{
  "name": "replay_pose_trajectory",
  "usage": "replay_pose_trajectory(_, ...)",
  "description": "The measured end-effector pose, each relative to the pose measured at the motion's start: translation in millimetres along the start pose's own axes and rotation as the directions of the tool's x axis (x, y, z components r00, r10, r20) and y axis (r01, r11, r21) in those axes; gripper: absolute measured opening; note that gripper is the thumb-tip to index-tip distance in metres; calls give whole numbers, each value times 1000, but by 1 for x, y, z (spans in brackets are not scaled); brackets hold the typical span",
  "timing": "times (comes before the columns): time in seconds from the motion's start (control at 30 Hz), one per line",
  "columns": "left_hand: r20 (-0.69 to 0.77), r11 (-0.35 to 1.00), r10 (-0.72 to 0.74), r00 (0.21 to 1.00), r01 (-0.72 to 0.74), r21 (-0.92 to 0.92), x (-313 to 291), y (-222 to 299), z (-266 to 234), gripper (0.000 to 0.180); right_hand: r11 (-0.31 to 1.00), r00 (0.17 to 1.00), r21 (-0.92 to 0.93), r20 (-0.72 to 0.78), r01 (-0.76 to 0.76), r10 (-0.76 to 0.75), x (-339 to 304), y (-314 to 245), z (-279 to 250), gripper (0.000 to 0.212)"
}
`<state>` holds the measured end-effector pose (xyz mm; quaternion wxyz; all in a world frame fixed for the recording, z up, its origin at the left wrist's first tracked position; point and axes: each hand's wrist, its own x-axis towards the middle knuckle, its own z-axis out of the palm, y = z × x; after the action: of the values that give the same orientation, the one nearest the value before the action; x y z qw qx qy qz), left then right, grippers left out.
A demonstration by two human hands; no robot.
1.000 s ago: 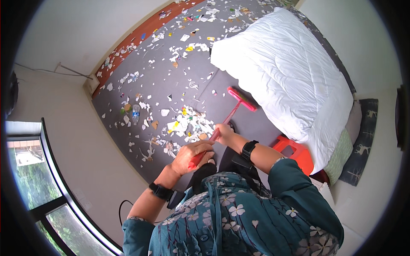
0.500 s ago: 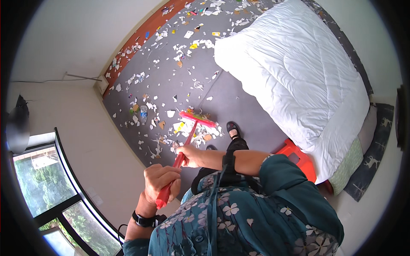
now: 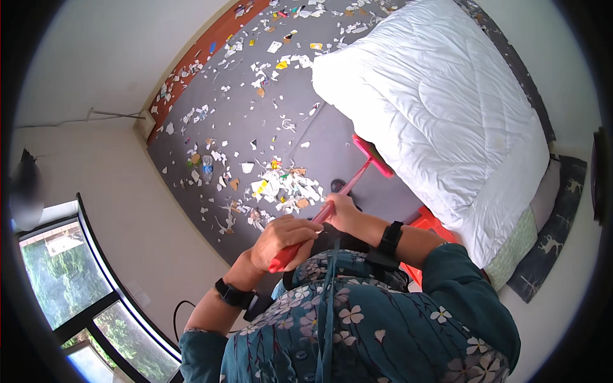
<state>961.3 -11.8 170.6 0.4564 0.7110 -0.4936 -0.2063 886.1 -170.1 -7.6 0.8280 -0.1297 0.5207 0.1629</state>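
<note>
Both my hands grip a red broom (image 3: 359,174). My left hand (image 3: 284,240) is wrapped round the top end of its handle. Lower down the same handle, my right hand (image 3: 345,213) is closed. The broom's pinkish-red head lies out to the right, beside the edge of a white quilt (image 3: 428,96); the quilt's side hides part of the area behind the head. Left of the broom, a heap of paper scraps (image 3: 290,189) lies on the grey floor (image 3: 313,153), with white, yellow and brown pieces in it.
A clear plastic bottle (image 3: 207,168) lies among scattered scraps on the left. More litter spreads over the far floor and a reddish-brown strip (image 3: 191,59). A red plastic stool-like object (image 3: 426,223) stands by the bed at right. A window (image 3: 67,255) is in the left wall.
The broom head has swung from the scrap heap rightward to the quilt's edge. Both hands have moved right with the handle, and the heap lies uncovered.
</note>
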Motion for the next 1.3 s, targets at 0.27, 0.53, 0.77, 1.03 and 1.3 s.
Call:
replay_pose_trajectory(0.27, -11, 997, -13, 1000, 14, 76, -37, 33, -17, 10, 941, 896, -216, 307, -262, 320, 10, 71, 7, 8)
replay_pose_trajectory(0.53, -122, 985, 30, 992, -9, 171, -78, 39, -24, 10, 954, 980, -260, 90, -150, 178, -16, 82, 52, 10)
replay_pose_trajectory(0.77, -303, 981, -165, 938, 189, 48, -114, 4, 6, 7, 880, 970, -459, 131, -122, 203, 68, 93, 26, 7)
replay_pose_trajectory(1.03, -327, 963, -50, 944, 133, 235, -147, 64, -29, 2, 798, 889, -477, 69, -368, 452, 1, 169, 76, 18)
replay_pose_trajectory(1.3, -258, 972, -10, 966, 70, 223, -159, 53, -9, 6, 828, 967, -517, 3, -217, 255, -3, 147, 57, 9)
